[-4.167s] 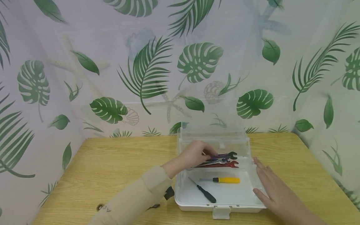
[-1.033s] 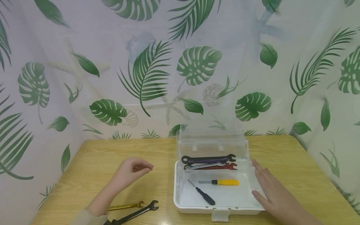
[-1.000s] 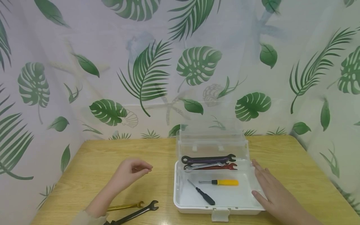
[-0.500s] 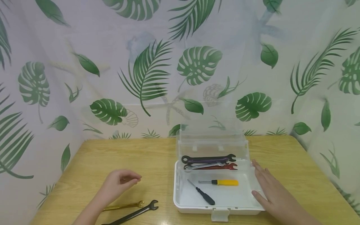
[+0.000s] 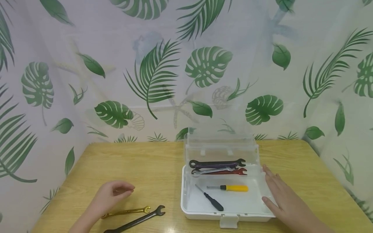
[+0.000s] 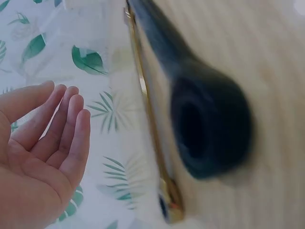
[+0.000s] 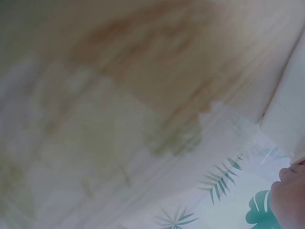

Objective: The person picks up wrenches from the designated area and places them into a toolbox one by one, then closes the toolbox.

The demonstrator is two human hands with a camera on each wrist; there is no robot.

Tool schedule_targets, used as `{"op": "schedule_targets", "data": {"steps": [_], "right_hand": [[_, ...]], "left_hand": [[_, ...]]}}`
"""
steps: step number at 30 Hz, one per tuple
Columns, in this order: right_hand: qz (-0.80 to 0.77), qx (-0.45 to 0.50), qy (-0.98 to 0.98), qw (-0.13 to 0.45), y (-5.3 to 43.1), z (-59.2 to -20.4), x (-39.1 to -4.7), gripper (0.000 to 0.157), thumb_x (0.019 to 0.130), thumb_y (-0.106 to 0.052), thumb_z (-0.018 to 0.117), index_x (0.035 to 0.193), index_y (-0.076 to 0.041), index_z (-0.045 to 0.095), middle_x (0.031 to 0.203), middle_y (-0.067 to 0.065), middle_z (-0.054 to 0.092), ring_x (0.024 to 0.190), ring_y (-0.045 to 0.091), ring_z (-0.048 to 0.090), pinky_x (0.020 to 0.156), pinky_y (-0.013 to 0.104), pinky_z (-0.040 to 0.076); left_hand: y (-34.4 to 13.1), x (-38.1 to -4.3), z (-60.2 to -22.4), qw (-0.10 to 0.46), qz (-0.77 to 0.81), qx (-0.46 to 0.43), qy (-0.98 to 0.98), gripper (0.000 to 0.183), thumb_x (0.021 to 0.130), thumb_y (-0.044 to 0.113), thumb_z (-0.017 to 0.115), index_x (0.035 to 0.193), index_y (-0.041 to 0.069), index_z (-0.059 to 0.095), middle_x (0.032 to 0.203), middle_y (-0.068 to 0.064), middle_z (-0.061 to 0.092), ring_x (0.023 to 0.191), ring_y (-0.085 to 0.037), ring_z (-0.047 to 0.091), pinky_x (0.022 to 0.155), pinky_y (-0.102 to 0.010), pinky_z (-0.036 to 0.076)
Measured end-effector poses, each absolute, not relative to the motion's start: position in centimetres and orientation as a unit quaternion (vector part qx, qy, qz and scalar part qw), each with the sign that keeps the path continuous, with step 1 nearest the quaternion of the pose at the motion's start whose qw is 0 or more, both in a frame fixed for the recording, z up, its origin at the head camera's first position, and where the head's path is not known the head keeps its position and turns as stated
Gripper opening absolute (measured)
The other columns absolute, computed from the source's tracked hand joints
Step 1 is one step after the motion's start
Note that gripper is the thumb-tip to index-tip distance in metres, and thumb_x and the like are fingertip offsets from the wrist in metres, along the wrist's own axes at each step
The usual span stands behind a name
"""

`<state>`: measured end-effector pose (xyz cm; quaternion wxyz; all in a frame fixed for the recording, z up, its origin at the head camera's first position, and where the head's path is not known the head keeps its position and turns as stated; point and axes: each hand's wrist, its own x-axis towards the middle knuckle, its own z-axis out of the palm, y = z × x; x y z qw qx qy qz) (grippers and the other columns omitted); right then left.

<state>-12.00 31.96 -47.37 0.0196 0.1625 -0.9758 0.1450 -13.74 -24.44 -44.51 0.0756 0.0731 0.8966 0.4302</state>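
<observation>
My left hand (image 5: 109, 195) hovers above the table at the left with loosely bent fingers and nothing in them. Below and beside it lie a gold wrench (image 5: 131, 211) and a black wrench (image 5: 140, 221); the left wrist view shows the black wrench's ring end (image 6: 209, 124) up close. My right hand (image 5: 287, 199) rests with extended fingers against the right side of a white toolbox (image 5: 233, 213). Inside are a black screwdriver (image 5: 214, 202), a yellow-handled screwdriver (image 5: 236, 188), and at the back a red wrench (image 5: 240, 171), a silver wrench (image 5: 215, 170) and dark purple-black wrenches (image 5: 217, 163).
The toolbox's clear lid (image 5: 221, 149) stands raised at the back, and its latch (image 5: 229, 221) hangs at the front. A leaf-print curtain (image 5: 163, 71) surrounds the wooden table (image 5: 140, 161) behind and at the sides.
My left hand was at the wrenches inside the toolbox, then came away to the left without a tool and moved lower toward the wrenches on the table. My right hand stayed at the box's side.
</observation>
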Motion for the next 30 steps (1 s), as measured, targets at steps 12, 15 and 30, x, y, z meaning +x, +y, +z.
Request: {"op": "schedule_targets", "data": {"steps": [12, 15, 30], "right_hand": [[0.132, 0.183, -0.973, 0.042, 32.2, -47.4, -12.1, 0.08, 0.109, -0.04, 0.057, 0.168, 0.0, 0.02, 0.18, 0.012, 0.013, 0.162, 0.036, 0.026, 0.114, 0.002, -0.019], [0.128, 0.187, -0.973, 0.051, 32.1, -47.5, -12.0, 0.08, 0.108, -0.039, 0.058, 0.168, 0.0, 0.02, 0.18, 0.012, 0.014, 0.164, 0.031, 0.023, 0.115, 0.002, -0.019], [0.145, 0.174, -0.974, 0.031, 32.0, -47.4, -12.0, 0.082, 0.108, -0.039, 0.058, 0.168, -0.001, 0.019, 0.18, 0.012, 0.012, 0.155, 0.047, 0.032, 0.111, 0.003, -0.019]], "left_hand": [[-26.2, -13.1, -46.8, 0.085, 0.432, 0.093, 0.893, 0.023, 0.09, 0.007, 0.083, 0.112, 0.0, 0.079, 0.107, -0.013, 0.08, 0.086, -0.001, 0.07, 0.077, -0.019, 0.06], [-26.4, -13.0, -47.2, 0.098, 0.433, 0.088, 0.892, 0.025, 0.089, 0.008, 0.084, 0.112, 0.0, 0.078, 0.111, -0.015, 0.08, 0.09, -0.007, 0.073, 0.079, -0.019, 0.06], [-27.5, -12.1, -48.4, 0.123, 0.422, 0.103, 0.892, 0.027, 0.087, 0.008, 0.086, 0.113, 0.003, 0.078, 0.113, -0.01, 0.078, 0.095, -0.004, 0.069, 0.082, -0.02, 0.061]]}}
